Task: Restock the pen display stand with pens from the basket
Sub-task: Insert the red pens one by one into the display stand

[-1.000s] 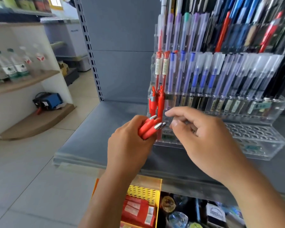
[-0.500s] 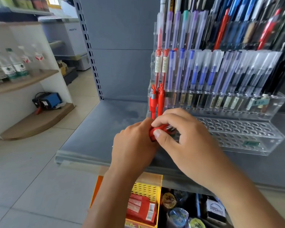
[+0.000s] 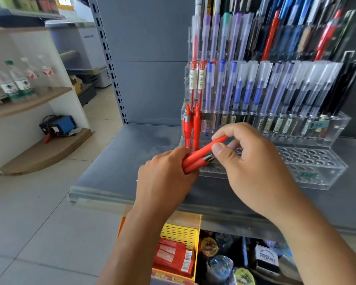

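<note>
The left hand (image 3: pixel 164 177) is gripping a bunch of red pens (image 3: pixel 193 163), the right hand (image 3: pixel 253 167) is pinching one red pen (image 3: pixel 209 148) before the clear display stand (image 3: pixel 317 161).

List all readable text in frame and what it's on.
"VERSATILE": white label of a dark box under the shelf.
Too blurred or small to read: green tags on the pen display stand, barcode labels on red pens, bottle labels, freezer lettering.

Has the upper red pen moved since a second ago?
Yes: right hand has drawn the upper red pen rightward out of the left hand, across the display stand's front tier.
</note>
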Demonstrator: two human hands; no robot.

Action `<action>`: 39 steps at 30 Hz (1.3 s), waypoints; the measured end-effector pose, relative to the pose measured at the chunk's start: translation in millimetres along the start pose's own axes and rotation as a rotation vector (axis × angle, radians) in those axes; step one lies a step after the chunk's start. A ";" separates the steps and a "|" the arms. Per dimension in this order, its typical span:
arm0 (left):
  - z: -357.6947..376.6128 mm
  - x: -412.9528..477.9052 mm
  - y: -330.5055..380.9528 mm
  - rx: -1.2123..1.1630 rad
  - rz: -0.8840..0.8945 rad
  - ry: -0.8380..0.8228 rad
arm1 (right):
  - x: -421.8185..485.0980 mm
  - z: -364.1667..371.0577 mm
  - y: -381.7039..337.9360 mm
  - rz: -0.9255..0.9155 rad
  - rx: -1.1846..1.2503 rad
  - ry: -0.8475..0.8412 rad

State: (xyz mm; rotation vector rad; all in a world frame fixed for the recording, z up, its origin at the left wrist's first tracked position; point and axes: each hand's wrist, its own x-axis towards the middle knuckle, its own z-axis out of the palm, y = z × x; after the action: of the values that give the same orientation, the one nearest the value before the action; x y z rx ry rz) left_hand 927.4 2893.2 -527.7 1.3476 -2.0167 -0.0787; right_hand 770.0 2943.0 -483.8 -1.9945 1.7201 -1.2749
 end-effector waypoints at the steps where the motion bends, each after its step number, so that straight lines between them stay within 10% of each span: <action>1: 0.0 -0.3 0.0 -0.001 -0.002 0.001 | 0.2 -2.1 0.3 0.014 0.023 0.002; 15: -1.3 -2.1 -1.8 -0.001 0.049 0.006 | -9.7 17.3 -16.5 -0.248 -0.549 -0.031; 39: -0.6 0.7 -10.7 -0.069 -0.159 0.040 | 7.3 -29.4 -10.0 -0.066 -0.550 0.200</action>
State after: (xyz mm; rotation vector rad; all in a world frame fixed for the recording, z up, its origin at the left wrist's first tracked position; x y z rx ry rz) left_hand 936.0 2887.9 -531.3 1.4514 -1.8542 -0.1902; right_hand 755.7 2950.1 -456.2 -2.2811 2.3216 -1.1388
